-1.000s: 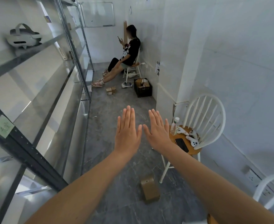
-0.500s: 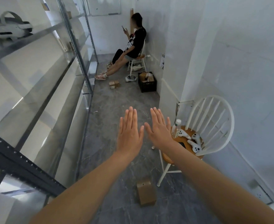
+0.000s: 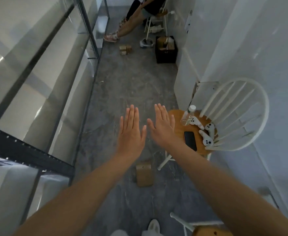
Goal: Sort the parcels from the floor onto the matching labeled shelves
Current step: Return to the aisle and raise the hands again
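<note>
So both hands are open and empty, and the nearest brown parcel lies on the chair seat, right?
No: the brown parcel lies on the floor beside the chair leg, not on the seat, as the head view shows. Left hand and right hand are open and empty.

The shelving unit [image 3: 37, 86] runs along the left side of the aisle, from near to far, and a wall [image 3: 258, 48] closes the right side. A parcel [image 3: 144, 175] lies on the floor [image 3: 131, 86] near the middle, just left of a chair [image 3: 177, 126] that stands against the wall. On its seat are a bottle [image 3: 188, 114] at the far edge, a phone [image 3: 190, 140] nearer, and controllers [image 3: 206, 141] right of the phone. Far down the aisle, small parcels [image 3: 125, 49] sit on the floor, with a crate [image 3: 166, 51] to their right. Behind them a person [image 3: 134, 19] sits on another chair [image 3: 162, 14].
</note>
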Motion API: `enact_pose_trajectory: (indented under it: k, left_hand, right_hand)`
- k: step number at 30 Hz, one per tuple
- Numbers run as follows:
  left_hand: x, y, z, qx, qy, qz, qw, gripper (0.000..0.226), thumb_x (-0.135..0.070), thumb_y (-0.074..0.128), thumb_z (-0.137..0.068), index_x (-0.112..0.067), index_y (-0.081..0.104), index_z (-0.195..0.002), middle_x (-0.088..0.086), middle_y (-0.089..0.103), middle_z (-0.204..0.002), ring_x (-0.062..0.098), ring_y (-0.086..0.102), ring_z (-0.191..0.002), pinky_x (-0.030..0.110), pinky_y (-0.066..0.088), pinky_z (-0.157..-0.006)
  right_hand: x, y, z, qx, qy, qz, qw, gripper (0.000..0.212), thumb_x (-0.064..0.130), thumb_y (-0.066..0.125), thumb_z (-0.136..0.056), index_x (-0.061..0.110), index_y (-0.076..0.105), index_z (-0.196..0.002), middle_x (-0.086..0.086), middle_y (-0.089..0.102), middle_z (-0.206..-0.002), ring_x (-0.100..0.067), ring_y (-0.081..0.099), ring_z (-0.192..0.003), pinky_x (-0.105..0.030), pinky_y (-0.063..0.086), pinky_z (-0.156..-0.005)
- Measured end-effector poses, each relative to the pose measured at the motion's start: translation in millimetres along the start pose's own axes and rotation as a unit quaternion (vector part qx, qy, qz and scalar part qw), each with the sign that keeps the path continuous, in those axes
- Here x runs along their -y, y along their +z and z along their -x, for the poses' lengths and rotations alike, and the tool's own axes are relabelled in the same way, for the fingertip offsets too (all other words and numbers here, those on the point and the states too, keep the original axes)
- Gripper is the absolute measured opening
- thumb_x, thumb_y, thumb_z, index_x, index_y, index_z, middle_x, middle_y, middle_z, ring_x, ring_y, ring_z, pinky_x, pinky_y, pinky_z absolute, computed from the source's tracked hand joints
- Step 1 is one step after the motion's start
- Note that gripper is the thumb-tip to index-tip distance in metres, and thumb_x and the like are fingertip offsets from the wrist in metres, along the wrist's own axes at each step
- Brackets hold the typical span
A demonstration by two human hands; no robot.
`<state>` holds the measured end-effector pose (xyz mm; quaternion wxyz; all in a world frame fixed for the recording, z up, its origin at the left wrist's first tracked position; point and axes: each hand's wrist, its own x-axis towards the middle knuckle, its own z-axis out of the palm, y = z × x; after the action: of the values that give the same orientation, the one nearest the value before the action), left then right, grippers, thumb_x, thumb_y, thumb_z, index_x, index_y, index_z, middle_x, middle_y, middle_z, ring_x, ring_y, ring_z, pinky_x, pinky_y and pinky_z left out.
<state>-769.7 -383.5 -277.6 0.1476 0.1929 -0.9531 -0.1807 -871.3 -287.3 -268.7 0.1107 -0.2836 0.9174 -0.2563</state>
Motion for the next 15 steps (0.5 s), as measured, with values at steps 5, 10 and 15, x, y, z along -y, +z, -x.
enact_pose_trajectory:
  k: [5, 10, 15]
  left_hand:
    - [26, 36, 1, 0.031, -0.027, -0.006, 0.999, 0.072, -0.045, 0.015, -0.103, -0.007, 0.002, -0.163, 0.008, -0.004, -0.172, 0.016, -0.011, -0.158, 0.036, -0.009, -0.128]
    - [52, 80, 0, 0.048, -0.062, 0.013, 0.997, 0.073, -0.044, 0.015, -0.102, -0.005, 0.006, -0.162, 0.009, 0.0, -0.172, 0.018, -0.006, -0.158, 0.034, -0.011, -0.127]
    - [90, 155, 21, 0.097, -0.103, 0.039, 0.989, 0.073, -0.046, 0.016, -0.102, -0.006, 0.006, -0.162, 0.009, 0.0, -0.172, 0.017, -0.007, -0.158, 0.036, -0.008, -0.128]
  right_hand:
    - [-20, 40, -13, 0.03, -0.001, 0.004, 1.0, 0.063, 0.039, 0.029, -0.107, 0.017, 0.005, -0.161, 0.003, 0.001, -0.169, -0.012, -0.007, -0.155, -0.049, -0.006, -0.124]
    - [-48, 78, -29, 0.054, 0.032, -0.005, 0.998, 0.064, 0.04, 0.028, -0.106, 0.016, 0.004, -0.161, 0.002, 0.0, -0.169, -0.013, -0.007, -0.155, -0.048, -0.008, -0.123]
    - [-95, 142, -37, 0.086, 0.072, 0.013, 0.994, 0.063, 0.04, 0.027, -0.106, 0.017, 0.004, -0.161, 0.005, 0.0, -0.169, -0.011, -0.007, -0.154, -0.047, -0.008, -0.124]
